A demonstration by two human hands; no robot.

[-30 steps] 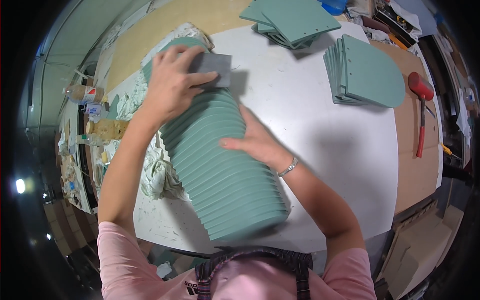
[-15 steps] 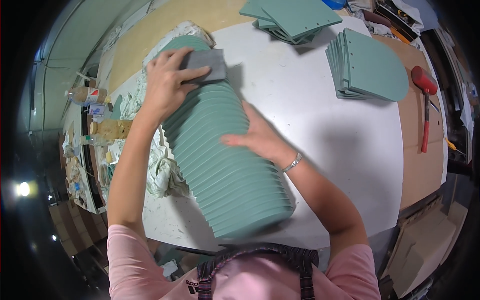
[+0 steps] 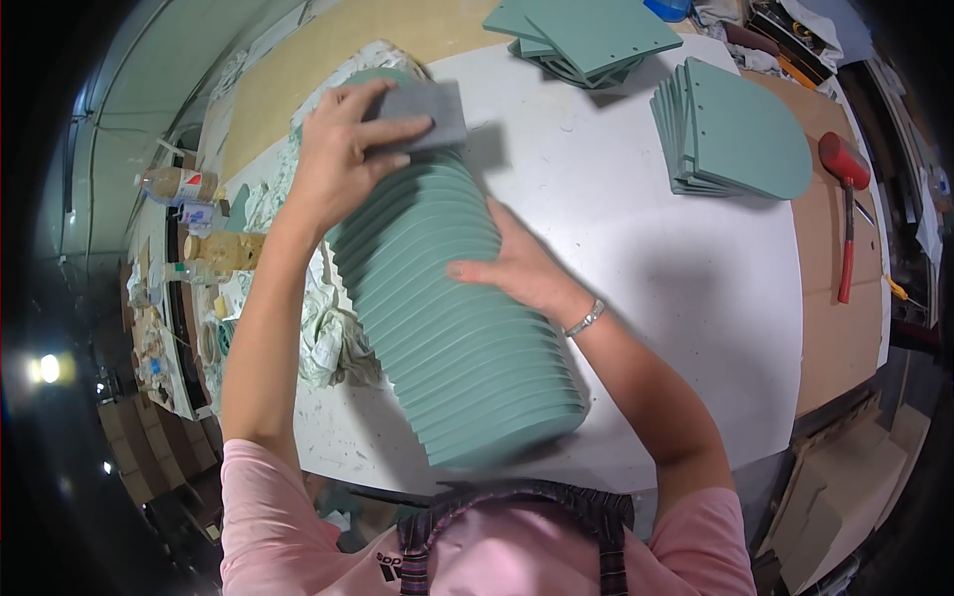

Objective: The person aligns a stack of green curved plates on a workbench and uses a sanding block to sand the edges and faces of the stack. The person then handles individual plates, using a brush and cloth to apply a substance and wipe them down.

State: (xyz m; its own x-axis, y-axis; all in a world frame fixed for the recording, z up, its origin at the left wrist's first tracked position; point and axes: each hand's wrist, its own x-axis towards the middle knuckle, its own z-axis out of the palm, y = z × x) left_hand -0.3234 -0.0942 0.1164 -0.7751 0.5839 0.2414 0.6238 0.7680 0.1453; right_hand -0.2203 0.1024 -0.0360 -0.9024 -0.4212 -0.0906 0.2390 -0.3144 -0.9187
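A long row of thin green boards (image 3: 462, 348) with rounded edges stands packed face to face on the white tabletop, slanting from far left to near middle. At its far end, my left hand (image 3: 343, 149) holds a flat grey sanding pad (image 3: 437, 111) against the curved edges, fingers and thumb spread over it. The pad overhangs the row's right side. My right hand (image 3: 522, 268) lies spread on the row's right side, its thumb stretched over the curved edges. Its other fingers are mostly hidden down the side.
Two stacks of green boards with small holes stand at the far middle (image 3: 596, 40) and far right (image 3: 750, 129). A red mallet (image 3: 845, 164) lies at the right. Crumpled cloths (image 3: 333, 343) touch the row's left side, with bottles (image 3: 229, 251) beyond.
My left hand has slid the pad a little farther away and to the right across the board edges. The right hand keeps its place on the row.
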